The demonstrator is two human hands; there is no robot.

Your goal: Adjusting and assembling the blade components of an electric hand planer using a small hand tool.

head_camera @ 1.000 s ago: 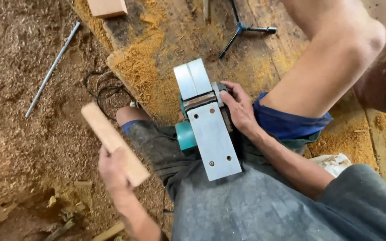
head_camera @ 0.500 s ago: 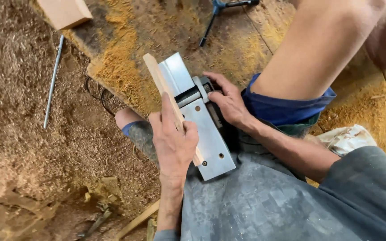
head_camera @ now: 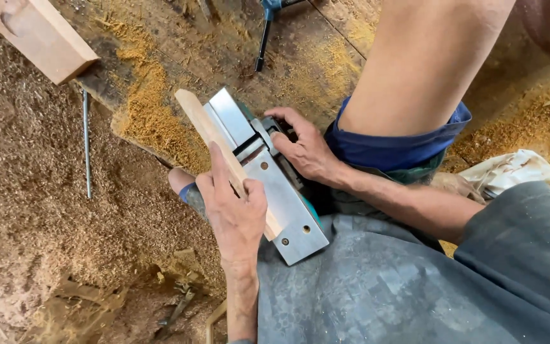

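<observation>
A big block of pale wood (head_camera: 39,35) sits at the top left corner, far up and left of the planer. Below it a thin metal rod (head_camera: 86,143) lies on the floor (head_camera: 27,210), well to the left of the planer. The floor there is covered in brown sawdust. A heap of yellow shavings (head_camera: 144,108) lies just left of the planer.

The planer (head_camera: 268,175) is in the middle. It is turned upside down, so its flat, shiny metal bottom faces up. It rests on the person's lap, on the grey cloth (head_camera: 377,293) of their clothes.

A long, thin wooden stick (head_camera: 202,121) lies along the left edge of the planer's flat bottom. Its far end pokes out past the top of the planer. The left hand (head_camera: 233,210) is on top of the stick. The fingers are closed around it and the first finger lies straight along the wood, pressing it onto the planer.

The right hand (head_camera: 307,150) is on the right side of the planer. Its fingers are curled around the dark body of the planer, gripping it.

Above the planer, a dark metal stand leg (head_camera: 262,41) lies on the floor. To the right of the planer is a bare knee with a blue rolled-up trouser leg (head_camera: 396,143). Farther right lies a white rag (head_camera: 510,172).
</observation>
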